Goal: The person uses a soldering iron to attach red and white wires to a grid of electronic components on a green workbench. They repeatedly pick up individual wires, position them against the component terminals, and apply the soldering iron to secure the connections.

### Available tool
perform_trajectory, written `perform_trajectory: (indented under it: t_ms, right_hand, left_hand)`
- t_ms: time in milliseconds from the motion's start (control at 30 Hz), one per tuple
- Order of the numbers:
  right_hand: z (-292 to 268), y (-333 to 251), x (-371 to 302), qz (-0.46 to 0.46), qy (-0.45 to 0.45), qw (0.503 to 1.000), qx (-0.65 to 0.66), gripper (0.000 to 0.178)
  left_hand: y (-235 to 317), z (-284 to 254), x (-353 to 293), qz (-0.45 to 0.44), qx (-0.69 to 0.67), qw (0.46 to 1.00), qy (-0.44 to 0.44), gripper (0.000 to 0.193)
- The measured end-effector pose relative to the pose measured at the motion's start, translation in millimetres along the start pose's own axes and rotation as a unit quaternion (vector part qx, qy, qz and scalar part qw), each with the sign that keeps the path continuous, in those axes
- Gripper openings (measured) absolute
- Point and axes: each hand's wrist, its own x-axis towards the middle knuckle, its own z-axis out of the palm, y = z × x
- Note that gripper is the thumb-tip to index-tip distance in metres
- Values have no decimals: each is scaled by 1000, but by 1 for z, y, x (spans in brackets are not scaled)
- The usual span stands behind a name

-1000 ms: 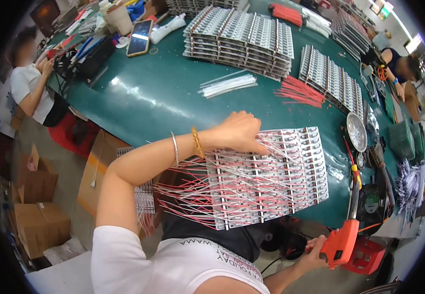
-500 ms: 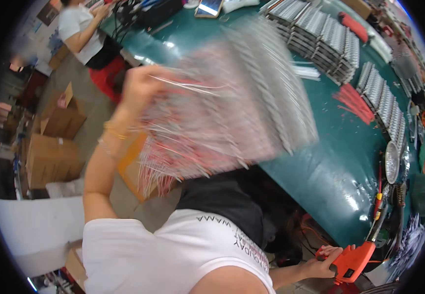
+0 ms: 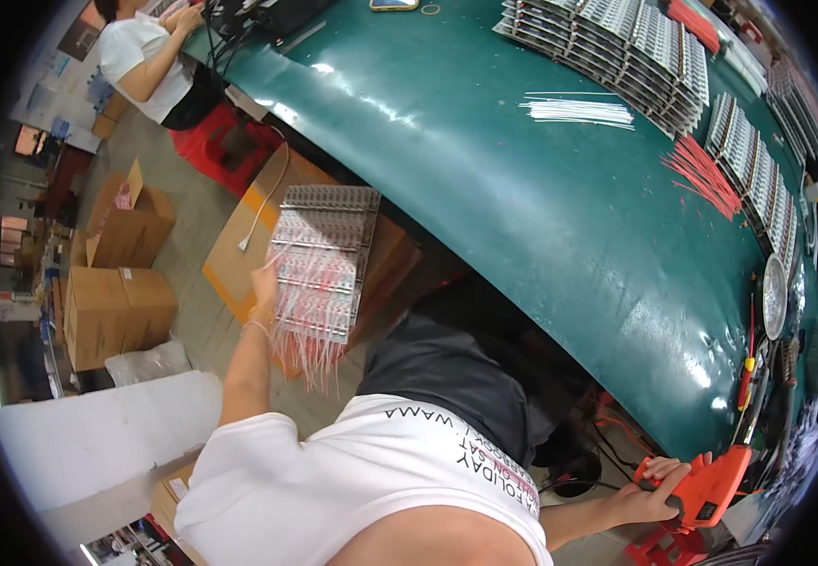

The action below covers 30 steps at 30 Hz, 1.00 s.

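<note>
My left hand (image 3: 264, 281) is closed on the left edge of a grey circuit-board panel (image 3: 329, 222), beside the table. Rows of small metal parts cover the panel, and many thin red and white wires hang off its near end. Beneath it is a brown cardboard box (image 3: 230, 250) with an orange band; whether the two touch I cannot tell. At the lower right, my right hand (image 3: 659, 491) is wrapped round the handle of an orange-red pistol-shaped tool (image 3: 715, 491), next to the table's near corner.
On the green table (image 3: 522, 208) lie stacked panels (image 3: 607, 47), white wires (image 3: 578, 110), red wires (image 3: 706, 174) and a metal dish (image 3: 776, 297). Cardboard boxes (image 3: 116, 316) stand on the floor at left. A person (image 3: 149, 66) sits at the far left.
The wired panel has swung from above the table edge down and left, over the cardboard box, still in my left hand. My right hand keeps the orange tool at the lower right.
</note>
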Motion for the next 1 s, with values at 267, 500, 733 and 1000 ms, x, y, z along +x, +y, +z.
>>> perform_trajectory:
  t_ms: [267, 500, 733, 1000]
  right_hand:
    - [-27, 9, -5, 10, 77, 995, -62, 29]
    - [10, -3, -3, 13, 72, 995, -66, 34]
    - [16, -2, -15, -4, 78, 994, -80, 39]
    - [-21, 11, -24, 44, 120, 987, -101, 45]
  left_hand:
    - [136, 6, -1, 1, 302, 953, 39, 34]
    - [429, 49, 64, 485, -130, 861, 84, 21]
    - [634, 217, 101, 408, 6, 892, -197, 75]
    - [656, 223, 108, 486, 74, 853, -176, 53]
